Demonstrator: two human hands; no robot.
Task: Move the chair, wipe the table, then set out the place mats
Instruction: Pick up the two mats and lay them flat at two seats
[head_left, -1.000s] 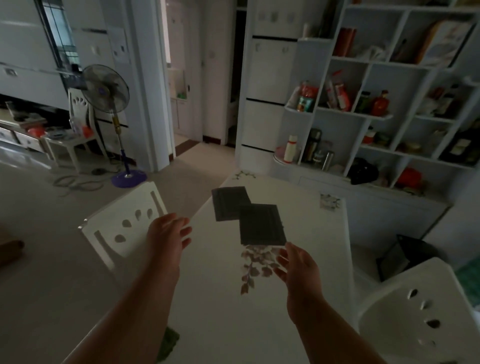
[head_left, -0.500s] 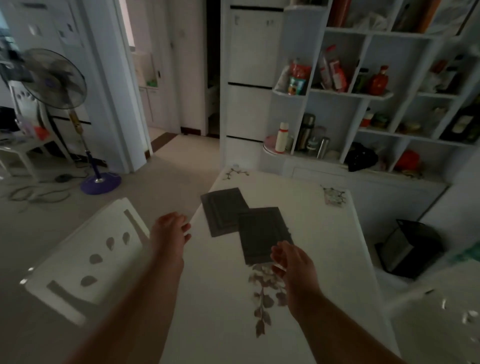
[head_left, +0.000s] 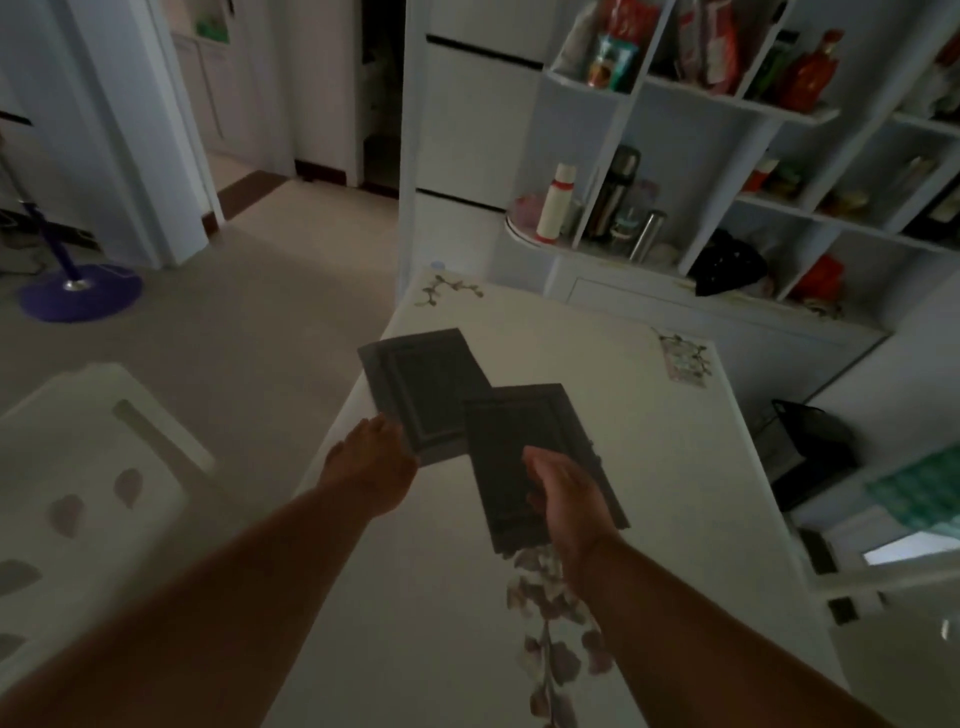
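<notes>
Two dark place mats lie on the white table, which has flower prints. The far mat sits by the table's left edge, and the near mat overlaps its near right corner. My left hand reaches the far mat's near left corner, fingertips at its edge. My right hand rests on top of the near mat with relaxed fingers. A white chair with leaf-shaped cut-outs stands left of the table, tilted away from it.
A white shelf unit full of bottles and flasks stands behind the table's far end. A fan's purple base sits on the floor at left. A black bin stands right of the table. A doorway opens at the back.
Both hands moved forward over the table and reached the mats: the left to the far mat's corner, the right onto the near mat. The view came closer and tipped down.
</notes>
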